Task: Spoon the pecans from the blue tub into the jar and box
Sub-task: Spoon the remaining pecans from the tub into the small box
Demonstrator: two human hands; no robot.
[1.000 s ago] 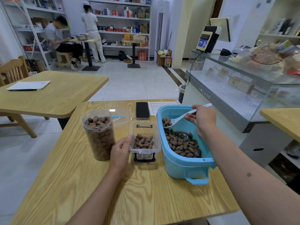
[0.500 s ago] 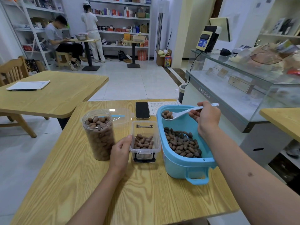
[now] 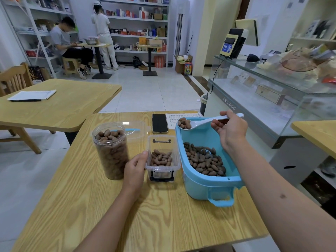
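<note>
The blue tub (image 3: 211, 185) stands at the right of the wooden table (image 3: 163, 215), with brown pecans (image 3: 204, 160) across its bottom. My right hand (image 3: 231, 130) holds a white spoon (image 3: 203, 122) above the tub's far left rim, a few pecans (image 3: 184, 123) in its bowl. The clear box (image 3: 162, 157), partly filled with pecans, sits just left of the tub. My left hand (image 3: 135, 170) grips the box's near left corner. Left of that stands the clear jar (image 3: 111, 151), filled with pecans almost to its open mouth.
A black phone (image 3: 159, 123) and a printed sheet (image 3: 175, 119) lie at the table's far edge. A clear lid (image 3: 135, 129) lies behind the jar. A glass counter (image 3: 272, 99) runs along the right. Another table (image 3: 60, 104) stands to the left. Two people are at the far shelves.
My right hand has lifted the loaded spoon out of the tub and carried it up and left over the far rim. My left hand and the box have stayed put.
</note>
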